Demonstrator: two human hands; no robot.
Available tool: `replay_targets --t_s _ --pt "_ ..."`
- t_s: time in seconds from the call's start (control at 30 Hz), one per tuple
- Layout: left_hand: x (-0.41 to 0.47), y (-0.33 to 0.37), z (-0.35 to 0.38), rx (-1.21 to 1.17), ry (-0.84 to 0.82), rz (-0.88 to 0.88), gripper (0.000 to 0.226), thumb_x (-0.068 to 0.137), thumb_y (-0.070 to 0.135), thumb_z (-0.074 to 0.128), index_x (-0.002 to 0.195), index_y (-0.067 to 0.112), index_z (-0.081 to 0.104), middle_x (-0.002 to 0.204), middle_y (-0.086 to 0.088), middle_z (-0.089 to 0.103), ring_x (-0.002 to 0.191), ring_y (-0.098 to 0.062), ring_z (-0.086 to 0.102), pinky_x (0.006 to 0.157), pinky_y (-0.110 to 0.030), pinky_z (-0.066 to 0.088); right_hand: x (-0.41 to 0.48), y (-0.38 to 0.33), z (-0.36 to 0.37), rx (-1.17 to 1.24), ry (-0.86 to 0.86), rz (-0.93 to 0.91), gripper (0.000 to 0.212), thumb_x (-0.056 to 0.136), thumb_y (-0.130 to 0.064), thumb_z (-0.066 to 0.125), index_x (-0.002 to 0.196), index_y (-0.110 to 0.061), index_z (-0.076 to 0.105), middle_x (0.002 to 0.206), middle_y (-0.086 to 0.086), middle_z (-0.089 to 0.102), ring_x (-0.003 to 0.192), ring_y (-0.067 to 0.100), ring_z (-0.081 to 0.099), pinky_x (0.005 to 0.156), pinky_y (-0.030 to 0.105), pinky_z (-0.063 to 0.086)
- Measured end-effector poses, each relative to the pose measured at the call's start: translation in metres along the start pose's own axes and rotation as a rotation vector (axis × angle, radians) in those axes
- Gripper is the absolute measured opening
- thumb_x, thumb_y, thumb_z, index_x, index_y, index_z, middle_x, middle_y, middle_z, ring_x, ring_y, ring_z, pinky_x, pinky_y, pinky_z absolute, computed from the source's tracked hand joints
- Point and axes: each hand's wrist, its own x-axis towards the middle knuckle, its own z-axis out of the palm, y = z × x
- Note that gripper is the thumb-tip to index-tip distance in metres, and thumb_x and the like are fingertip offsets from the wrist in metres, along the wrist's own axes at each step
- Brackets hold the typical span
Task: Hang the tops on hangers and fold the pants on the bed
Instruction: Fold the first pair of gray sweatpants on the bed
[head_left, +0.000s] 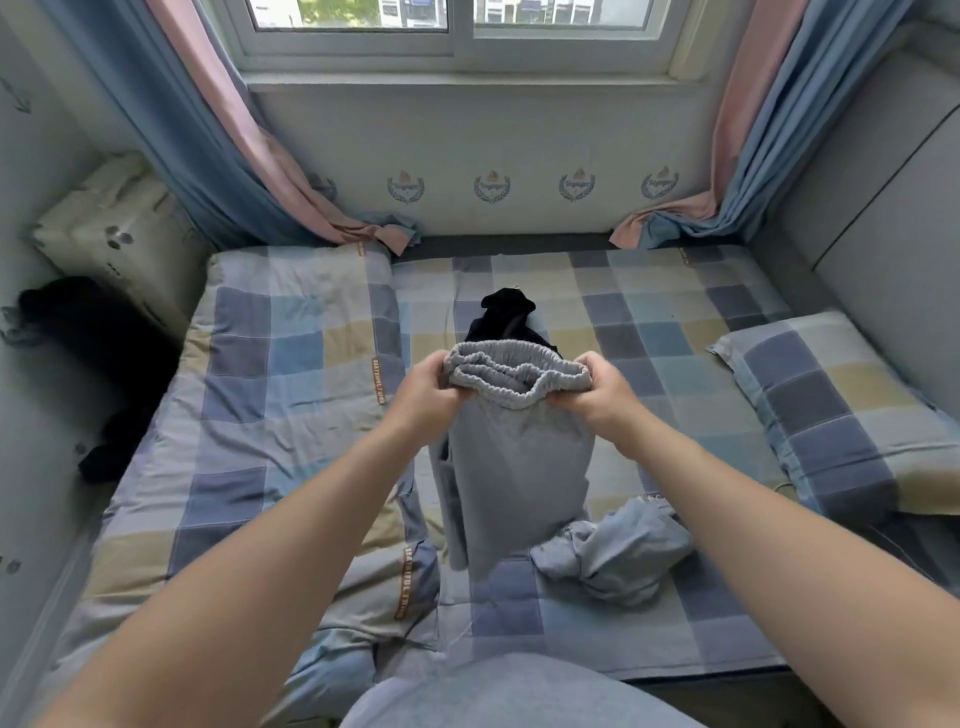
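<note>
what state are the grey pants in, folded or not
Not folded: left hand and right hand hold the pants up by the waistband, legs hanging loose over the bed.

Soft daylight from window (462, 21), wide-angle edge distortion, slight blur

Pants (519, 457) hang above the bed (311, 364), another garment (506, 312) behind, a pillow (841, 405) at right.

Orange capital lettering (403, 582) is printed along strips of the checked quilt (260, 395); only "BEAUTIFUL" can be made out. Script inside the crest emblems (491, 187) on the wall (519, 130) is too blurred to be read.
</note>
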Motion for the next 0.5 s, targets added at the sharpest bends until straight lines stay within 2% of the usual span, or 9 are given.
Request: replay_targets --t_s 0.07,0.13,0.2,0.23,0.3,0.37,0.4,0.47,0.5 --pt "0.008 0.007 -0.002 -0.056 -0.010 0.061 0.032 0.086 -0.003 0.069 0.101 0.025 0.067 0.101 0.001 0.075 0.102 -0.022 0.067 0.096 -0.040 0.053 0.007 -0.012 -0.005 -0.022 0.044 -0.071 0.040 0.080 0.000 0.079 0.092 -0.019 0.047 0.081 -0.003 0.056 0.067 0.007 0.049 0.056 0.013 0.045" --pt "0.011 0.011 -0.005 -0.081 -0.019 0.098 0.030 0.080 0.005 0.070 0.098 0.028 0.068 0.093 0.010 0.074 0.094 -0.013 0.066 0.087 -0.029 0.053 0.008 -0.021 -0.008 0.005 0.035 -0.120 0.046 0.078 0.001 0.081 0.107 -0.019 0.052 0.092 -0.002 0.063 0.076 0.005 0.059 0.065 0.016 0.052" --pt "0.011 0.008 -0.008 -0.058 -0.013 0.103 0.028 0.079 0.005 0.070 0.098 0.026 0.068 0.096 0.000 0.074 0.092 -0.015 0.065 0.088 -0.036 0.052 0.006 -0.023 -0.007 0.001 0.025 -0.131 0.050 0.075 -0.003 0.083 0.116 -0.015 0.058 0.102 0.002 0.070 0.089 0.010 0.066 0.077 0.026 0.057" --pt "0.010 0.004 -0.010 -0.033 -0.022 0.101 0.027 0.081 0.002 0.070 0.097 0.024 0.068 0.097 -0.008 0.073 0.092 -0.018 0.064 0.088 -0.041 0.052 0.003 -0.022 -0.005 -0.031 0.026 -0.136 0.046 0.072 -0.007 0.083 0.114 -0.010 0.063 0.103 0.007 0.072 0.091 0.014 0.066 0.081 0.033 0.056" --pt "0.005 -0.006 -0.011 0.041 -0.036 0.083 0.022 0.084 -0.003 0.069 0.097 0.015 0.067 0.098 -0.021 0.069 0.088 -0.020 0.059 0.083 -0.046 0.051 -0.001 -0.013 0.001 -0.124 0.029 -0.142 0.032 0.070 -0.015 0.077 0.098 -0.002 0.069 0.096 0.017 0.072 0.084 0.019 0.063 0.079 0.042 0.055" --pt "-0.002 -0.023 -0.010 0.113 -0.054 0.051 0.021 0.084 -0.004 0.070 0.098 0.011 0.065 0.095 -0.020 0.069 0.085 -0.020 0.059 0.081 -0.049 0.052 -0.004 0.006 0.010 -0.222 0.027 -0.121 0.017 0.076 -0.011 0.076 0.088 -0.002 0.069 0.090 0.020 0.066 0.083 0.024 0.060 0.077 0.046 0.054" --pt "-0.006 -0.034 -0.008 0.140 -0.073 0.027 0.022 0.083 -0.003 0.071 0.096 0.013 0.064 0.093 -0.016 0.070 0.083 -0.017 0.060 0.078 -0.047 0.052 -0.007 0.020 0.015 -0.275 0.034 -0.100 0.011 0.080 -0.010 0.075 0.089 -0.006 0.069 0.091 0.015 0.063 0.087 0.027 0.060 0.078 0.044 0.052" --pt "-0.017 -0.061 -0.003 0.185 -0.108 -0.036 0.025 0.083 -0.002 0.073 0.090 0.019 0.062 0.086 -0.008 0.070 0.075 -0.009 0.059 0.070 -0.035 0.049 -0.015 0.053 0.029 -0.363 0.051 -0.048 0.017 0.083 -0.010 0.074 0.099 -0.012 0.069 0.098 0.006 0.059 0.095 0.029 0.059 0.082 0.039 0.047" --pt "-0.022 -0.079 0.002 0.209 -0.128 -0.081 0.026 0.083 -0.003 0.072 0.087 0.021 0.061 0.082 -0.006 0.069 0.071 -0.009 0.057 0.067 -0.031 0.046 -0.021 0.071 0.038 -0.395 0.042 -0.013 0.021 0.084 -0.009 0.073 0.104 -0.013 0.068 0.102 0.006 0.060 0.100 0.030 0.058 0.087 0.041 0.047"
